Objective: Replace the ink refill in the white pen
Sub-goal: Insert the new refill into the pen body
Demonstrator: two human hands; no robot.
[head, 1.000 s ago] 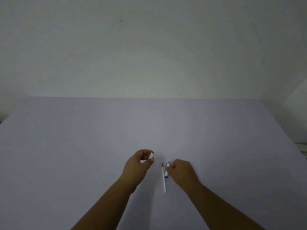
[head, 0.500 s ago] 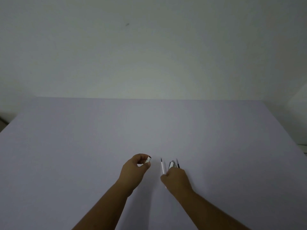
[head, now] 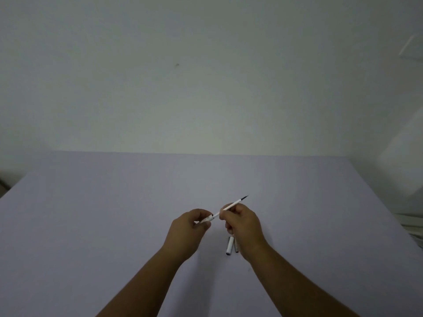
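We hold the ink refill above the surface in our right hand, fingers closed around its middle, its dark end pointing far right. Our left hand pinches the small white pen tip piece at the refill's near-left end. The white pen barrel lies on the surface just near of the right hand, beside a second, partly hidden piece.

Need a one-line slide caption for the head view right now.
Both hands, left hand and right hand, hold a thin refill above two white pen parts.
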